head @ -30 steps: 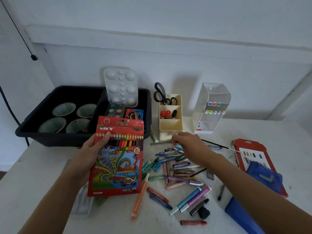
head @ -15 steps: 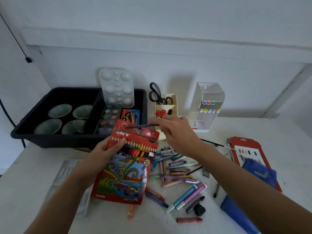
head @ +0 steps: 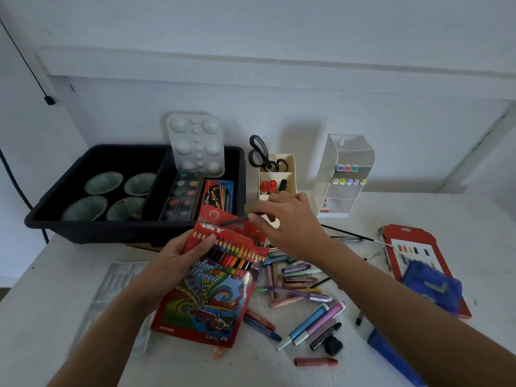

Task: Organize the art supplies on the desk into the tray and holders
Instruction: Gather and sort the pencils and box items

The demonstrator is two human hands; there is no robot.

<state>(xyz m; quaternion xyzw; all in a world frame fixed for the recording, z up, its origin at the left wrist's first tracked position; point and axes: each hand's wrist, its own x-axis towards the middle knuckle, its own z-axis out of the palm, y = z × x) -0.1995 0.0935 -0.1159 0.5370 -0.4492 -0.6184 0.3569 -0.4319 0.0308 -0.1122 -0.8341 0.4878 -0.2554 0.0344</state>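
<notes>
My left hand (head: 178, 255) grips a red box of colour pencils (head: 215, 286) by its upper left part, tilted above the desk. My right hand (head: 290, 222) pinches a dark pencil (head: 231, 221) whose tip lies over the box's open top flap. Behind stands a black tray (head: 134, 233) with a watercolour set (head: 183, 195), a small brush pack (head: 219, 195) and several green cups (head: 103, 181). A cream holder (head: 290, 174) carries scissors (head: 261, 156) and red markers. A clear holder (head: 344, 174) has pastel markers. Loose crayons and markers (head: 301, 289) lie to the right of the box.
A white palette (head: 196, 143) leans at the tray's back wall. A red paint card (head: 410, 252) and a blue pouch (head: 430, 289) lie at the right. A thin brush (head: 351, 234) rests behind my right wrist. A clear plastic insert (head: 117, 289) lies at the left front.
My right hand picked a dark pencil out of the loose pile and brought it left to the box's open top. My left hand tilted the box and lowered it toward the desk.
</notes>
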